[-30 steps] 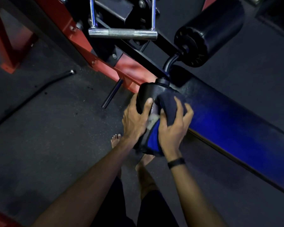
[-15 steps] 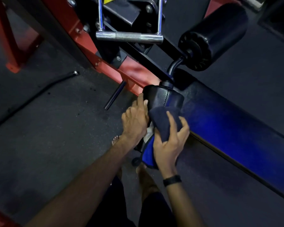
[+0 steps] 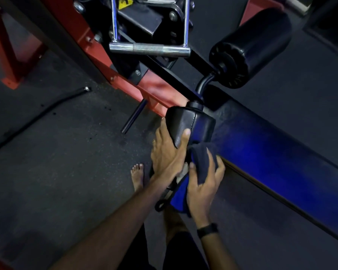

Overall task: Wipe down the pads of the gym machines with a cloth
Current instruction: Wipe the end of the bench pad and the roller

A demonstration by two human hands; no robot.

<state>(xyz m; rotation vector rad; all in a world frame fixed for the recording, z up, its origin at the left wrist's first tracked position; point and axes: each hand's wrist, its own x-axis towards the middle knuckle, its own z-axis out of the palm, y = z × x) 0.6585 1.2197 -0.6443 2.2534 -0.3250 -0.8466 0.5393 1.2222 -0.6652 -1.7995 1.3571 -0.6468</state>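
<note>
Gripping the glossy black pad [image 3: 183,121] from its left, the left hand [image 3: 166,154] curls round its edge, thumb across the front; the right hand [image 3: 203,188] clutches a dark blue cloth [image 3: 201,158] against the pad's lower right (that part is hidden). The cloth sits lower than a second ago.

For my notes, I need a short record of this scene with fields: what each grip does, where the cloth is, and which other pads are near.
left grip: holds the small pad, thumb across its front
right grip: holds the cloth against the small pad
cloth: dark, bunched under the fingers
other pads: bench on the right; roller above it
also: chrome handle, red frame
</note>
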